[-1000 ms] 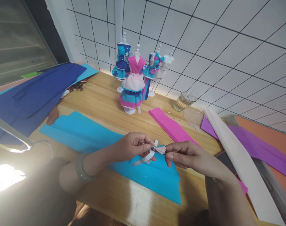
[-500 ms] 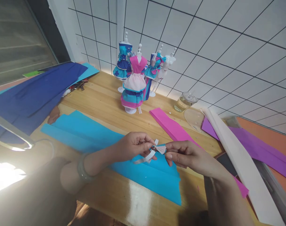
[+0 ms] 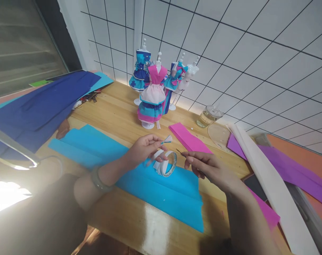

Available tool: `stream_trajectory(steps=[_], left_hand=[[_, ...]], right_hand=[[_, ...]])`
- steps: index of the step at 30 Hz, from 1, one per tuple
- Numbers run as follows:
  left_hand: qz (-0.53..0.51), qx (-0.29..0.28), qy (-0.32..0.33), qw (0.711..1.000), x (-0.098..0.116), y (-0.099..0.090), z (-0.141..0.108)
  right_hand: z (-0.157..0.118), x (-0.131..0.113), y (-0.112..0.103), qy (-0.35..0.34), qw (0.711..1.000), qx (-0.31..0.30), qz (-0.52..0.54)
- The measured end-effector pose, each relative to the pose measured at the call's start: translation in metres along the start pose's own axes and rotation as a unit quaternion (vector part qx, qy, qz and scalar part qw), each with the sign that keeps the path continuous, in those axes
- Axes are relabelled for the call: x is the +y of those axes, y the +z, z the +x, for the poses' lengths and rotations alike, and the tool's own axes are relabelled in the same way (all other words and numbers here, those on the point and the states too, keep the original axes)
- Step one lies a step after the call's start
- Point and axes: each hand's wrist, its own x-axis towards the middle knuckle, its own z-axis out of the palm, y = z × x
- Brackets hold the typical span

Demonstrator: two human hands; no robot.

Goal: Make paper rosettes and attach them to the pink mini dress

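Between the fingertips of my left hand [image 3: 147, 148] is a small pleated paper piece [image 3: 166, 140], white with a blue edge, fanned toward the right. A roll of white tape [image 3: 171, 164] hangs just below that hand, a loose strip trailing at its left. To the right, my right hand [image 3: 203, 163] pinches a thin dark pointed tool [image 3: 179, 151], its tip apart from the paper piece. Beneath both hands lies a blue crepe sheet [image 3: 161, 191] on the wooden table.
Miniature dress forms in paper dresses [image 3: 157, 88] stand at the back. Right of them are a lidded glass [image 3: 208, 116] and a pink strip [image 3: 189, 138]. Purple [image 3: 296, 166] and cream [image 3: 267, 180] paper lie right; dark blue paper [image 3: 46, 106] lies left.
My left hand has moved up and left with the pleated piece, away from my right hand. The tape roll now shows below it, and the dark tool shows in my right hand.
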Motion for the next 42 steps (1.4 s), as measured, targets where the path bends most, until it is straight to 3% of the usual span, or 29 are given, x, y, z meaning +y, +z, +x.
stream_trajectory(steps=[4, 10, 13, 25, 34, 36, 42], left_hand=[[-0.024, 0.022, 0.001, 0.999, -0.003, -0.008, 0.007], [-0.058, 0.009, 0.006, 0.998, -0.006, -0.009, 0.009], [-0.061, -0.011, 0.004, 0.998, -0.005, -0.007, 0.007], [-0.036, 0.056, 0.038, 0.997, -0.003, -0.006, 0.005], [-0.047, 0.113, 0.071, 0.99, 0.0, -0.012, 0.007], [-0.051, 0.129, 0.072, 0.988, -0.001, -0.016, 0.009], [-0.041, 0.151, 0.062, 0.986, -0.003, -0.016, 0.009]], right_hand=[[0.019, 0.017, 0.01, 0.003, 0.989, 0.113, -0.094], [0.045, 0.048, 0.04, 0.0, 0.98, 0.152, -0.125], [0.048, 0.052, 0.045, -0.002, 0.972, 0.176, -0.156], [0.024, 0.021, 0.028, -0.068, 0.962, 0.129, -0.233], [0.022, 0.021, 0.019, -0.02, 0.993, 0.075, -0.094], [0.024, 0.024, 0.016, -0.011, 0.993, 0.095, -0.068], [0.035, 0.045, 0.003, 0.056, 0.966, 0.242, -0.073]])
